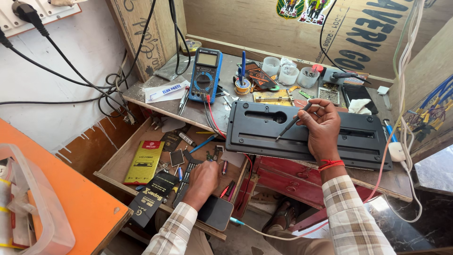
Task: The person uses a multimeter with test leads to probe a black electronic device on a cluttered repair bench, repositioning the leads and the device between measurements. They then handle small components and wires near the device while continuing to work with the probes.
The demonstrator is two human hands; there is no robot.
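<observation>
The right hand (323, 130), right of the frame's centre, pinches a thin dark screwdriver (293, 122) between thumb and fingers, its tip resting on the long black plastic housing (302, 134) beneath. That housing lies flat across the workbench (198, 113), its right end reaching towards the frame's right edge; the heel of the hand rests on it, and a red thread circles the wrist.

The left hand (203, 182), lower centre, reaches down into an open wooden drawer (118, 160), fingers curled among small parts; what it grasps, if anything, cannot be told. Just below the wrist lies a dark phone (216, 212) on the drawer's front edge. A yellow-green box (144, 163) sits in the drawer to the left, with a black packet (153, 196) beside it.

Behind the housing, upper centre, stands a blue digital multimeter (205, 75), its red and black leads trailing down. Clear plastic cups (289, 74) stand to its right. An orange surface (71, 189) fills the lower left.
</observation>
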